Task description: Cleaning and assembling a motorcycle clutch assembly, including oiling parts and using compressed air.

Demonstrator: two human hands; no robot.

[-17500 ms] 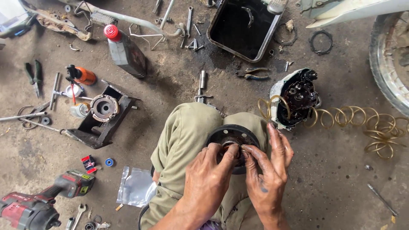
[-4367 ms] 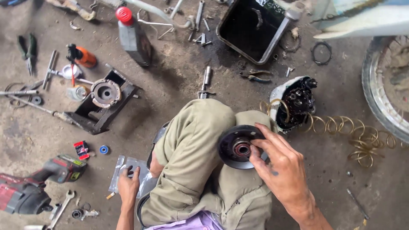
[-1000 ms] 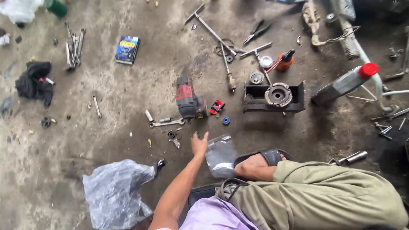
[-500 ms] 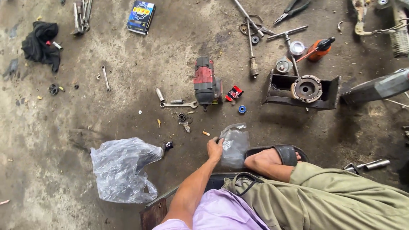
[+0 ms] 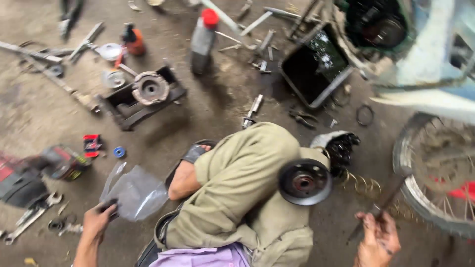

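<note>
Head-camera view: the left hand pinches a clear plastic bag at lower left, while the right hand grips a dark metal rod at lower right. A round black metal disc, unheld on the knee at centre, could slide off.

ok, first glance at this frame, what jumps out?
The dark round metal disc resting on the person's olive-trousered knee, dead centre. Then the hands: the left hand grips a clear plastic bag at lower left, and the right hand holds a thin dark tool at lower right, beside the spoked wheel. Upper left, a block-shaped metal part lies among scattered tools.
</note>
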